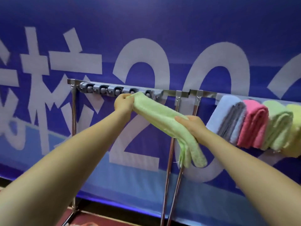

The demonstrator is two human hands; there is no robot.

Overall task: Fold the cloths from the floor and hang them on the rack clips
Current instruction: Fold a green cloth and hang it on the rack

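Note:
A folded light green cloth stretches between my two hands in front of the rack. My left hand pinches its upper end right at the grey clip strip on the left rack's top bar. Lower down, my right hand grips the cloth's middle from below. The free end droops past that hand to about knee height of the rack. The strip's several round clips hold nothing.
A second rack on the right carries folded cloths side by side: light blue, pink, green and yellow. Chrome rack legs stand below. A blue banner covers the wall behind. Dark red floor shows at the bottom.

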